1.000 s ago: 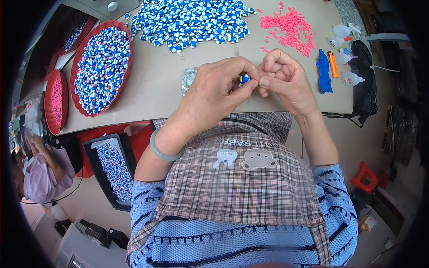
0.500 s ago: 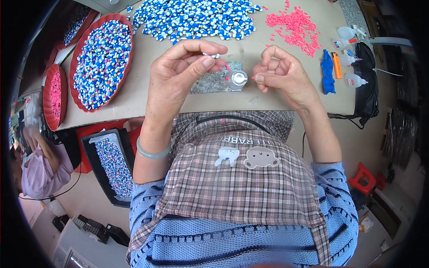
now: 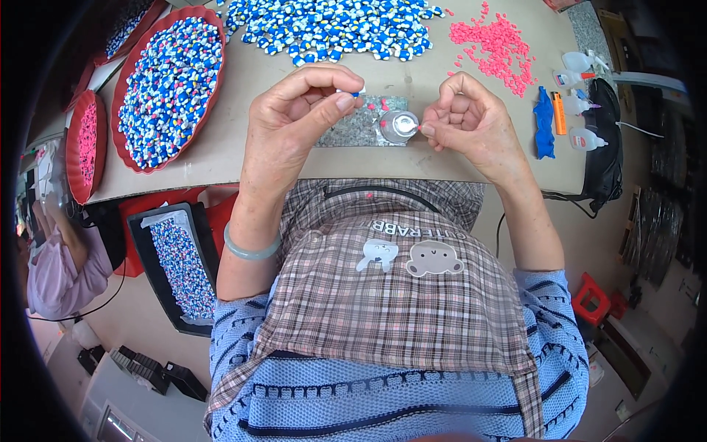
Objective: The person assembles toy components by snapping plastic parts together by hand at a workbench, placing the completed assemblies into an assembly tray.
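**Blue-and-white piece (image 3: 354,93) in your left hand (image 3: 294,110), pink bit (image 3: 420,128) in your right hand (image 3: 475,127)**

Your left hand is pinched around the small blue-and-white piece, thumb against fingertips, at the far edge of the speckled grey slab (image 3: 345,131). Your right hand is just right of the slab, thumb and forefinger closed on the pink bit, its other fingers curled. The pink bit shows right beside the clear cup (image 3: 400,127), which stands on the slab's right end; you cannot tell whether the two touch. A few loose pink pieces (image 3: 384,104) lie on the slab, next to the cup.

Beyond the slab, a wide heap of blue-and-white pieces (image 3: 339,29) spreads over the table (image 3: 436,166). A pile of pink pieces (image 3: 493,48) lies beyond the slab to the right. Well right of it are the crumpled blue item (image 3: 544,121), an orange lighter (image 3: 559,112) and several small plastic bottles (image 3: 585,140). Well left of the slab sit a large red tray (image 3: 118,125) full of blue-and-white pieces and a smaller red tray (image 3: 73,147) holding pink ones. On your side of the slab, lower left, a black tray (image 3: 156,274) holds more small pieces.
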Demonstrator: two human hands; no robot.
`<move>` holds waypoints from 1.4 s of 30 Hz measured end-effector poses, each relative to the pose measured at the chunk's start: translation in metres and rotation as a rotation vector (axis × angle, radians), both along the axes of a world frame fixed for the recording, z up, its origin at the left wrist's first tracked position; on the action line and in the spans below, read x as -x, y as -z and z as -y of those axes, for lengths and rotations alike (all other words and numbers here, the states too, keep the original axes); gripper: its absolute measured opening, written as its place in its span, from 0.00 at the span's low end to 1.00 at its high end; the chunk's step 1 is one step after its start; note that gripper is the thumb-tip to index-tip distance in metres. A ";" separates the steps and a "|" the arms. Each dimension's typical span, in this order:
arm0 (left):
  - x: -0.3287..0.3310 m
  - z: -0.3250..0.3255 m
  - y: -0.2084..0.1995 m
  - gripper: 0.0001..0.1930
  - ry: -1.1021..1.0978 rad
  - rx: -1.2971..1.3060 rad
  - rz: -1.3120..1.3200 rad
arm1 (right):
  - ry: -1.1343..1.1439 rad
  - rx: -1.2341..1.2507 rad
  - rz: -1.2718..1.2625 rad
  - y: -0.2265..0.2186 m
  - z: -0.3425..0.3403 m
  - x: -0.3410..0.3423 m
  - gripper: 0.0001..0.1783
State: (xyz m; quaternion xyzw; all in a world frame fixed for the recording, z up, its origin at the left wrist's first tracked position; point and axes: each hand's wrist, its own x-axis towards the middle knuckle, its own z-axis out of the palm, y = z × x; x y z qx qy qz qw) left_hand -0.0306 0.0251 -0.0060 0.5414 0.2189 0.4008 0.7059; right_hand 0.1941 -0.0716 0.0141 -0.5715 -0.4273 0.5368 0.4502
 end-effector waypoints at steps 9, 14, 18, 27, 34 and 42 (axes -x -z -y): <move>-0.006 0.007 -0.010 0.13 0.005 0.020 -0.014 | 0.030 -0.078 0.170 -0.006 0.003 0.005 0.15; -0.013 0.019 -0.015 0.12 0.024 0.071 -0.033 | 0.007 -0.038 -0.124 -0.009 0.003 -0.002 0.16; -0.022 0.025 -0.010 0.11 0.037 -0.036 -0.024 | 0.037 -0.046 -0.361 -0.010 0.004 0.000 0.17; -0.028 0.030 -0.013 0.11 0.008 -0.310 -0.185 | 0.102 -0.142 -0.329 -0.014 0.005 0.013 0.16; -0.034 0.032 -0.012 0.09 -0.129 -0.461 -0.228 | 0.113 -0.146 -0.252 -0.012 0.004 0.014 0.16; -0.034 0.030 -0.017 0.10 -0.174 -0.761 -0.326 | 0.183 -0.176 -0.134 -0.012 0.006 0.021 0.16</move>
